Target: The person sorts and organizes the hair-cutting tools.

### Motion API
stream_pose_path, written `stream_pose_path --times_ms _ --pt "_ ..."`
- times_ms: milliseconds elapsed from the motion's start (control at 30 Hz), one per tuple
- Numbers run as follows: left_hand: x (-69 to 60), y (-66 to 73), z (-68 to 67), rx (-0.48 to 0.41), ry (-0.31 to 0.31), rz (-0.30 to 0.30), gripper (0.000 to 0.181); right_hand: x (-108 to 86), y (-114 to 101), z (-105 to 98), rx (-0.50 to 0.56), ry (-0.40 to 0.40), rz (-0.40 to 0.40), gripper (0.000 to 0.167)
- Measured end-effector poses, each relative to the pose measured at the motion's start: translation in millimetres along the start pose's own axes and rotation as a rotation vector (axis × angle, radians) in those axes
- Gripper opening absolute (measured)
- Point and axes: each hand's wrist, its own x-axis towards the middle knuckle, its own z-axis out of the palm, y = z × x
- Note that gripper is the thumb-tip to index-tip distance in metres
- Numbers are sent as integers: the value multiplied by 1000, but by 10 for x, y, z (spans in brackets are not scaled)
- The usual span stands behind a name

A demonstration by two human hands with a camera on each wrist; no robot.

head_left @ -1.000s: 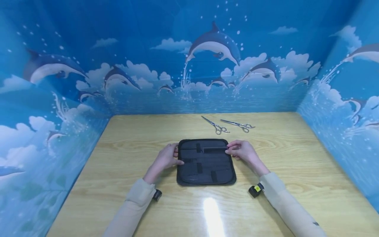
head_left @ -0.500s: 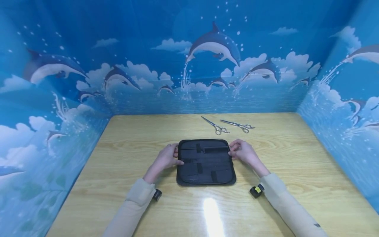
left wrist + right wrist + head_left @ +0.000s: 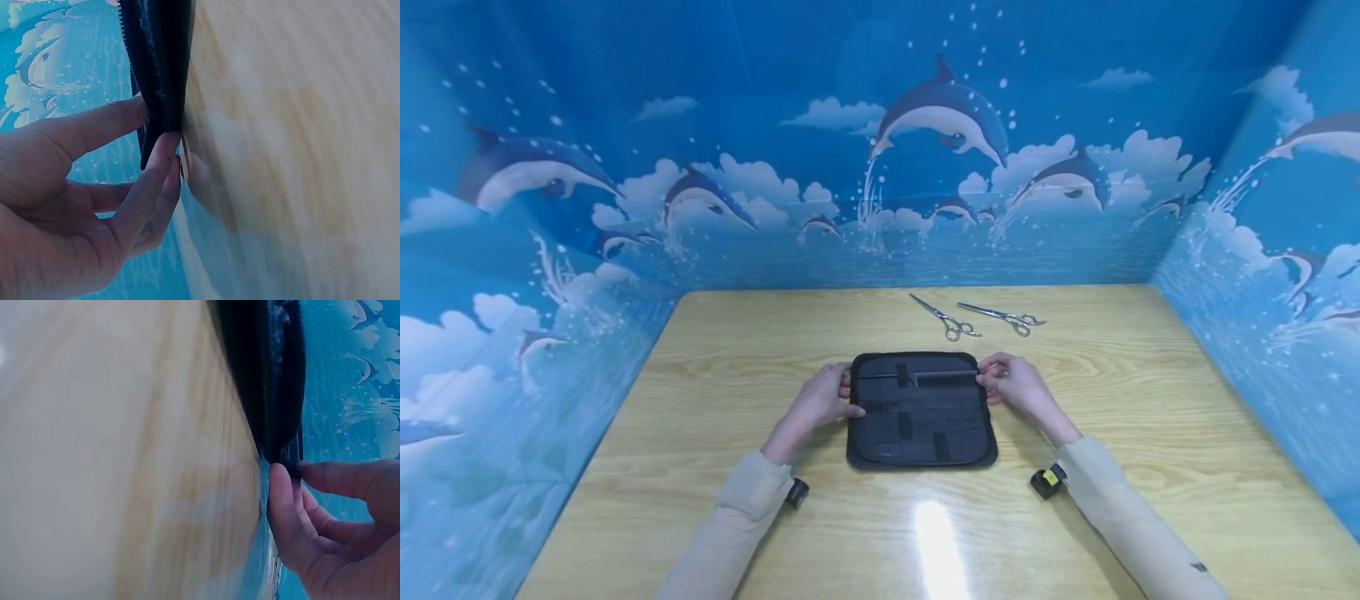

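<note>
A flat black zippered case (image 3: 925, 425) lies on the table in front of me, its inner face up with elastic loops. Along its upper part lies a dark tail comb (image 3: 946, 379), its thin tail passing under a loop. My left hand (image 3: 822, 398) grips the case's left edge, thumb on top and fingers underneath. At the upper right edge, my right hand (image 3: 1017, 385) pinches the case's rim between thumb and fingers, beside the comb's end. In the right wrist view, the zippered rim (image 3: 289, 453) sits at the fingertips; whether the comb is also touched is hidden.
Behind the case lie two silver hairdressing scissors, one pair (image 3: 951, 321) on the left and another (image 3: 1003, 317) on the right. The wooden table (image 3: 737, 350) is bounded by dolphin-printed blue sheets (image 3: 850, 208) at the back and sides.
My right hand shifts slightly right, then back left at the case's edge, and the comb's visible end moves a little with it. My left hand keeps its place.
</note>
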Motion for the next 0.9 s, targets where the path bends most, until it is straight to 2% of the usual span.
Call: stream_pose_path --times_ms 267,433,667,900 --pt "8 -9 0 -9 -2 2 85 85 -14 26 -5 -24 36 24" --pt "6 -14 0 -6 4 10 86 120 -21 53 -15 -7 54 20" --pt "6 -14 -1 7 8 17 86 125 -34 74 -16 5 65 18" --pt "26 -25 -1 23 2 18 87 136 -55 56 -2 -16 75 19"
